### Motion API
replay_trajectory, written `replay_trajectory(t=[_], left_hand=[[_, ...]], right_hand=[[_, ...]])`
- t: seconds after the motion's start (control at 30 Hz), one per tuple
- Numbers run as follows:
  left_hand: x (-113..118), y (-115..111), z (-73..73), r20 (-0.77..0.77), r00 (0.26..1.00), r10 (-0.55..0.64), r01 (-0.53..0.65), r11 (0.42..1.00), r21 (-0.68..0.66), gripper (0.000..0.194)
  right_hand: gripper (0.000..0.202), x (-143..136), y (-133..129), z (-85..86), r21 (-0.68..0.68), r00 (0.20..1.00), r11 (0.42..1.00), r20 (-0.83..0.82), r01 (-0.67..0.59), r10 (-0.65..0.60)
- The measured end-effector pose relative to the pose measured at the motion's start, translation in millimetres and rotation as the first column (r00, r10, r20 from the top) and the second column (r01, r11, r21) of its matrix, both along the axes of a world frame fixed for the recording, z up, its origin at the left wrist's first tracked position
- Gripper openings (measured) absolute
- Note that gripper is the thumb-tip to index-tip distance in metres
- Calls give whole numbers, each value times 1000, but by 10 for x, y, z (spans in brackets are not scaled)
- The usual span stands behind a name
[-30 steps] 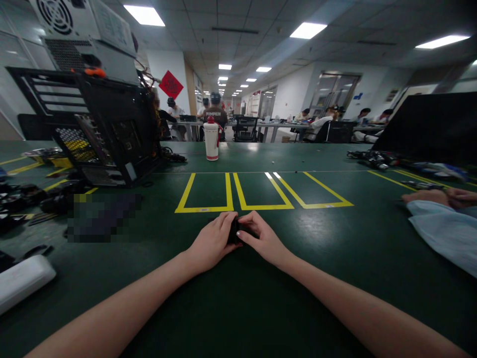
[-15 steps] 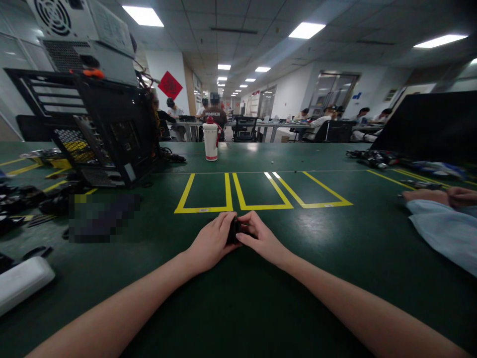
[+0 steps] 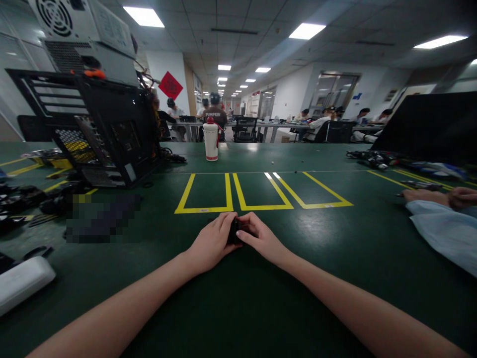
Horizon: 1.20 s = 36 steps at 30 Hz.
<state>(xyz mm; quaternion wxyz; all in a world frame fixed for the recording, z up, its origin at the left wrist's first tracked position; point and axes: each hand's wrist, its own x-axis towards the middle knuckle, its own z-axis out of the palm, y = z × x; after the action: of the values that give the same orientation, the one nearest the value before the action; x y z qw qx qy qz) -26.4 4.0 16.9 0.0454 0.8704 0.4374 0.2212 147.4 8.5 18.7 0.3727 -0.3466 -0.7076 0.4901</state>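
Between my two hands, just in front of the yellow tape frames, is a small black object (image 3: 233, 231), mostly covered, whose kind I cannot make out. My left hand (image 3: 213, 240) wraps round it from the left, fingers over the far side and thumb underneath. From the right, my right hand (image 3: 262, 239) pinches it with thumb and bent fingers. Both hands are low over the green table (image 3: 238, 308).
Three yellow tape frames (image 3: 263, 207) lie ahead. A white cup (image 3: 211, 141) with a red lid stands beyond them. A black computer case (image 3: 122, 134) and a white case (image 3: 24, 286) are at left. At right is another person's sleeve (image 3: 443, 233).
My hands keep their hold on the small black object almost unmoved. The right thumb has shifted very slightly against it.
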Motion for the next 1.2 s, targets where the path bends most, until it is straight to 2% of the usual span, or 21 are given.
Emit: replay_trajectory(t=[0.3, 0.53, 0.8, 1.0, 1.2], left_hand=[[16, -5, 2, 1, 1000, 1, -2, 1000, 14, 62], [9, -10, 19, -11, 1000, 11, -11, 1000, -4, 63], [8, 1, -1, 3, 1000, 0, 0, 1000, 0, 63], [5, 9, -16, 2, 1000, -4, 4, 1000, 13, 63], [5, 12, -14, 4, 1000, 0, 0, 1000, 1, 63]], right_hand=[[19, -1, 15, -30, 13, 998, 1000, -61, 6, -5], [28, -7, 18, -30, 25, 999, 999, -11, 49, -48], [20, -4, 3, -25, 44, 1000, 999, -27, 4, -3], [15, -3, 20, -10, 111, 999, 993, -24, 45, -43], [25, -7, 2, 0, 82, 996, 993, 28, 81, -84]])
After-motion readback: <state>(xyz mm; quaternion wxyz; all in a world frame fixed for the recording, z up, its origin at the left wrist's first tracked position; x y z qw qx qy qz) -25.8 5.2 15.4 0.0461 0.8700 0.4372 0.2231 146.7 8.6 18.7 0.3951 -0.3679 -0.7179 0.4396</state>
